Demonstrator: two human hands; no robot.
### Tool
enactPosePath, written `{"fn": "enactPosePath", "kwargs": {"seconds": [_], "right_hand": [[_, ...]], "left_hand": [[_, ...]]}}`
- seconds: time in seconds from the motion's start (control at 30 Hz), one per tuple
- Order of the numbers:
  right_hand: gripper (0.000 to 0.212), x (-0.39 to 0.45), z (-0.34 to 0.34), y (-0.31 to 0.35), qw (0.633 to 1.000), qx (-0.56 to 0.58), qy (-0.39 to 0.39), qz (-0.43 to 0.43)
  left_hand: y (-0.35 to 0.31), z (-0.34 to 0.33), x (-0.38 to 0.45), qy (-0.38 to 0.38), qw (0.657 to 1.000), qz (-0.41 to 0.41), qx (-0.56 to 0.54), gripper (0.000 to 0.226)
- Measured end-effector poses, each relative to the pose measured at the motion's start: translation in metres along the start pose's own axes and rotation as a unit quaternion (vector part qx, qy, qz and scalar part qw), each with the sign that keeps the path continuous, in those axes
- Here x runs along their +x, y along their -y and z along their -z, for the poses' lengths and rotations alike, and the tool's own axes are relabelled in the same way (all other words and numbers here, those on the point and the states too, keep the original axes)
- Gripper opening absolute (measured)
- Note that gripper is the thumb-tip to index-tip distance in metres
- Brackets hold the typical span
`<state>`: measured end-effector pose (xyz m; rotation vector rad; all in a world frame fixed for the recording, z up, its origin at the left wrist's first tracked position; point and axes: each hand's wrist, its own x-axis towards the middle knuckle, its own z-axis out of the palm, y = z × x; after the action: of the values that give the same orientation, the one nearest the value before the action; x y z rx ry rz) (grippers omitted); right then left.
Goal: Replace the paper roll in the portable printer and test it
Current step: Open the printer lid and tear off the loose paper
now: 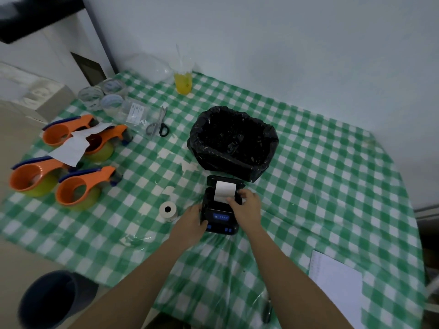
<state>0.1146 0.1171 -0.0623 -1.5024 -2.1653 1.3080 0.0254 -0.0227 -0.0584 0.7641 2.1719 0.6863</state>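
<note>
A small black portable printer with a blue lit screen sits on the green checked tablecloth, its lid open toward the far side. A white strip of paper runs up out of its compartment over the lid. My left hand grips the printer's left side. My right hand rests on the compartment's right side, fingertips touching the lower part of the paper. A separate white paper roll stands on the cloth just left of the printer.
A bin lined with a black bag stands right behind the printer. Several orange tape dispensers lie at the left, scissors and clear jars farther back, a yellow drink by the wall, a white sheet at the near right.
</note>
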Motion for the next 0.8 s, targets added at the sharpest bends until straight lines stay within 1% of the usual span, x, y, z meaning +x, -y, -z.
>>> {"fn": "enactPosePath", "kwargs": {"seconds": [0.1, 0.2, 0.3, 0.43, 0.53, 0.67, 0.73, 0.77, 0.8], "right_hand": [[0.019, 0.003, -0.003, 0.002, 1.0, -0.014, -0.005, 0.0], [0.014, -0.006, 0.003, 0.003, 0.999, -0.028, 0.016, 0.021], [0.013, -0.021, 0.018, 0.008, 0.998, 0.034, 0.022, 0.042], [0.004, -0.029, 0.045, 0.035, 0.989, 0.132, -0.026, 0.063], [0.005, -0.025, 0.066, 0.07, 0.976, 0.182, -0.079, 0.094], [0.007, -0.003, 0.082, 0.117, 0.956, 0.199, -0.157, 0.145], [0.005, 0.012, 0.083, 0.135, 0.95, 0.197, -0.188, 0.155], [0.002, 0.022, 0.082, 0.139, 0.95, 0.199, -0.189, 0.148], [0.008, 0.033, 0.08, 0.139, 0.957, 0.193, -0.172, 0.131]], "left_hand": [[-0.005, 0.006, -0.002, -0.013, 1.0, -0.003, 0.011, 0.042], [-0.008, 0.013, -0.003, -0.03, 0.999, -0.017, 0.0, 0.042], [-0.014, 0.022, -0.001, -0.051, 0.998, -0.033, -0.022, 0.037], [-0.03, 0.036, 0.004, -0.086, 0.994, -0.064, -0.035, 0.03], [-0.043, 0.048, 0.009, -0.101, 0.991, -0.079, -0.046, 0.03], [-0.052, 0.062, 0.015, -0.111, 0.989, -0.087, -0.049, 0.027], [-0.053, 0.067, 0.017, -0.115, 0.988, -0.085, -0.053, 0.026], [-0.053, 0.069, 0.017, -0.117, 0.988, -0.087, -0.052, 0.027], [-0.052, 0.071, 0.017, -0.119, 0.988, -0.089, -0.048, 0.027]]}}
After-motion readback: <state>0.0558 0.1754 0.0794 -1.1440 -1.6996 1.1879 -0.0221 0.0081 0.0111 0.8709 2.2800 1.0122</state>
